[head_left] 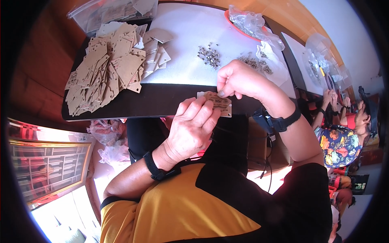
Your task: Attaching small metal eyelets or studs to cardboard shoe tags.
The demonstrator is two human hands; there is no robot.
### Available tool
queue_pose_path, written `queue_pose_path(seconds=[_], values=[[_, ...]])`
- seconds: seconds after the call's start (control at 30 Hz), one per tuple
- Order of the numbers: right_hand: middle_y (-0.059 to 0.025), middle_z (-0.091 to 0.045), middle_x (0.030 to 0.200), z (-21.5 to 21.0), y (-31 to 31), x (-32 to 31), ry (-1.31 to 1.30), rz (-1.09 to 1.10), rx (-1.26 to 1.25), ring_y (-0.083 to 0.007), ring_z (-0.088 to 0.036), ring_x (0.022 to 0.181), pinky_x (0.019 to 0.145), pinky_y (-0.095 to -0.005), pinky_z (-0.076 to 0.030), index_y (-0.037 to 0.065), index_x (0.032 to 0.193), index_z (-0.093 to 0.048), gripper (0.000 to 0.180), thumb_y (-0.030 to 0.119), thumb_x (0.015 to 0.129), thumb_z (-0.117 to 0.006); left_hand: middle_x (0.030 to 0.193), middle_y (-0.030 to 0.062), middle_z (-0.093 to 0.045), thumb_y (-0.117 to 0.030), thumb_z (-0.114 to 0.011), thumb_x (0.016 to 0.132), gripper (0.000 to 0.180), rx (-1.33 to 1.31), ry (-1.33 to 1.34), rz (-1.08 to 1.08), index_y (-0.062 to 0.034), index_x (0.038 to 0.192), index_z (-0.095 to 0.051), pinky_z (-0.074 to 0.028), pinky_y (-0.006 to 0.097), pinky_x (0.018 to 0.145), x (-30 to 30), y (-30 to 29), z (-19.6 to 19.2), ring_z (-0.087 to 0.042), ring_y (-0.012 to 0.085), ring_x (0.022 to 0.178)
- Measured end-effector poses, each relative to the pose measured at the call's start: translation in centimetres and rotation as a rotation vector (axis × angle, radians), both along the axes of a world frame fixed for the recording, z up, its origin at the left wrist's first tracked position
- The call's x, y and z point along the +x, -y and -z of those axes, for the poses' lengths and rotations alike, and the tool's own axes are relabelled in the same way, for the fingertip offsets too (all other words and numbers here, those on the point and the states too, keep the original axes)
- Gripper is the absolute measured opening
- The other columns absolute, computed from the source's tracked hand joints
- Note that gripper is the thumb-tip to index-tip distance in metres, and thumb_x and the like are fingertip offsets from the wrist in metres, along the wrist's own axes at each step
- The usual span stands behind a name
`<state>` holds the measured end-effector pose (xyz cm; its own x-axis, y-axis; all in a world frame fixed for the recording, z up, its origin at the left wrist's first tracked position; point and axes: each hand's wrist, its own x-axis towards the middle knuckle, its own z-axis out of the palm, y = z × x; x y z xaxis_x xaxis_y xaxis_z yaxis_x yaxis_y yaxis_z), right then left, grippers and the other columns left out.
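Note:
Close to the near table edge, my left hand (191, 131) grips a small brown printed cardboard card (222, 107) with holes near its corners. My right hand (242, 80) comes in over the card's top edge, thumb and fingertips pinched together there. Whatever sits between those fingertips is too small or hidden to make out. Just beyond the hands, a heap of small shiny metal pieces (209, 56) lies on the white sheet (178, 24). A second scatter of small metal parts (252, 62) lies beyond my right hand, beside a white crumpled wrapper (275, 60).
A large pile of brown cards (101, 67) covers the table's left side, with a clear plastic box (113, 14) of cards behind it. An orange tray (228, 19) holding a plastic bag (253, 23) stands at the far right. Another person (342, 146) sits at a table further right.

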<state>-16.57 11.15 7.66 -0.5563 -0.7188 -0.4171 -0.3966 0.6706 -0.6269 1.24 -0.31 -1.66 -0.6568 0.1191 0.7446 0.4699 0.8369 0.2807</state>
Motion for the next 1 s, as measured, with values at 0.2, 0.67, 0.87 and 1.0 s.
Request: queue_pose_path(seconds=[0.2,0.67,0.87,1.0], values=[[-0.0005,-0.061,0.061,0.4,-0.3,0.4,-0.070,-0.062,0.002,-0.0092,-0.053,0.048,0.044,-0.0262,-0.043,0.004,0.075,-0.066,0.006,0.002,0.075,-0.072,0.113,0.0137,-0.061,-0.007,-0.074,0.064,0.046,0.007,0.009,0.018,-0.0019,0.109,-0.067,-0.047,0.047,0.093,0.0,0.2,0.0,-0.058,0.0338,0.109],[-0.0099,-0.073,0.085,1.3,4.5,-8.7,-0.693,0.049,0.001,-0.0266,-0.070,0.084,0.075,-0.0399,-0.052,0.013,0.088,-0.073,0.013,0.010,0.075,-0.076,0.112,0.0116,-0.061,-0.004,-0.075,0.066,0.044,0.036,0.007,0.003,-0.0036,0.109,-0.066,-0.048,0.045,0.090,0.1,0.0,-0.2,-0.059,0.0316,0.106],[-0.0121,-0.071,0.084,1.9,5.3,-9.5,-0.882,-0.072,0.059,-0.0303,-0.069,0.082,0.074,-0.0405,-0.052,0.009,0.085,-0.072,0.009,0.015,0.078,-0.071,0.108,0.0120,-0.062,0.000,-0.073,0.063,0.045,0.048,-0.066,-0.007,-0.0027,0.107,-0.065,-0.050,0.044,0.084,-0.7,0.1,0.3,-0.061,0.0325,0.102],[-0.0055,-0.070,0.076,0.4,2.7,-6.3,-0.672,-0.133,-0.220,-0.0179,-0.065,0.070,0.063,-0.0338,-0.050,0.007,0.083,-0.071,0.006,0.008,0.078,-0.072,0.107,0.0117,-0.061,0.001,-0.073,0.060,0.046,0.073,-0.110,-0.031,-0.0035,0.105,-0.065,-0.050,0.044,0.081,-0.6,-0.1,1.0,-0.061,0.0325,0.097]])
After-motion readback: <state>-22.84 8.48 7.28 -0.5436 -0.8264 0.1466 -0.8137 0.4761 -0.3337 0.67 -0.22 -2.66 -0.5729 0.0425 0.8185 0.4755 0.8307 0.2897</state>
